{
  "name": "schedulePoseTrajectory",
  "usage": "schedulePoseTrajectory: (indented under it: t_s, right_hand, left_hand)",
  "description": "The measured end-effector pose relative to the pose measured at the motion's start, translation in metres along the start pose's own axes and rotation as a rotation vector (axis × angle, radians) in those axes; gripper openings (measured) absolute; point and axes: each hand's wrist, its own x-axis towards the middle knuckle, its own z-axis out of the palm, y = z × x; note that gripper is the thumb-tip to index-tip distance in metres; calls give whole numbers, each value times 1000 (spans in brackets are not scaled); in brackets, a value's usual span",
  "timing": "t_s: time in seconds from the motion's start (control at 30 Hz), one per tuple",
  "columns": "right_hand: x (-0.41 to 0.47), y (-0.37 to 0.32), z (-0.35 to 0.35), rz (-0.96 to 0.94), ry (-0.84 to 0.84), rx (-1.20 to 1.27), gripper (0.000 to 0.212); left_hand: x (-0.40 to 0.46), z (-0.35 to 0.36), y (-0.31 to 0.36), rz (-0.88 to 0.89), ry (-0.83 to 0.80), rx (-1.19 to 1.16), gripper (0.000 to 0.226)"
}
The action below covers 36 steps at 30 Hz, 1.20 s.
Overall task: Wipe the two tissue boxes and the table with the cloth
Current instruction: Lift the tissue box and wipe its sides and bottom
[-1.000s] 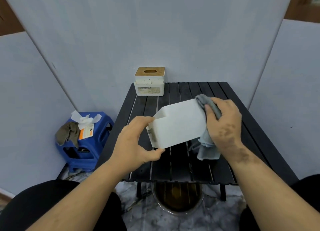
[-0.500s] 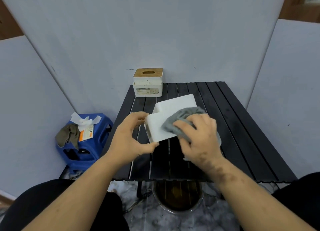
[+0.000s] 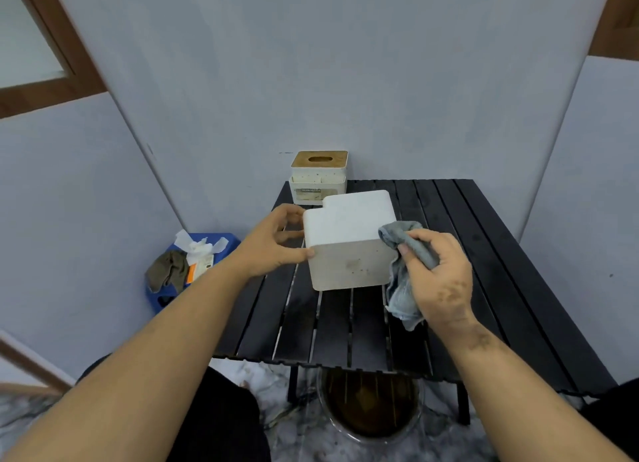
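Right hand (image 3: 437, 275), gripping the grey cloth (image 3: 403, 271), has slid off the plain white plastic tissue box's (image 3: 349, 240) top to its right side; left hand (image 3: 273, 245) steadies it.

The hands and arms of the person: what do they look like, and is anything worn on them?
Both forearms are bare, with no sleeves, gloves, watch or rings visible. The right hand has dark smudges on its back and wrist. The left hand looks clean.

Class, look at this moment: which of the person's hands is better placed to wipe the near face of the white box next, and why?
The right hand. It already grips the grey cloth against the white box at its right edge, beside the near face. The left hand has no cloth and steadies the box's left side.
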Motion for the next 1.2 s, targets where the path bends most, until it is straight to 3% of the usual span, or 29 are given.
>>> schedulePoseTrajectory:
  t_s: [0.17,0.33,0.5,0.67,0.9,1.2]
  right_hand:
    - [7,1,-10,67,24,30,19]
    - [11,2,-19,70,22,37,18]
    - [17,9,-25,115,50,17,20]
    - [16,12,-29,145,59,17,22]
    - [21,13,-36,160,73,13,17]
    - [13,-25,-22,-44,-18,-23,19]
  left_hand:
    - [20,-14,13,-93,-129,118,62]
    - [43,-9,62,-24,-140,467,92]
    - [69,42,113,84,-335,844,108]
    - [97,65,118,131,-396,1069,78]
    - [82,39,127,134,-346,947,95]
    - [-14,-9,92,222,-47,298,106]
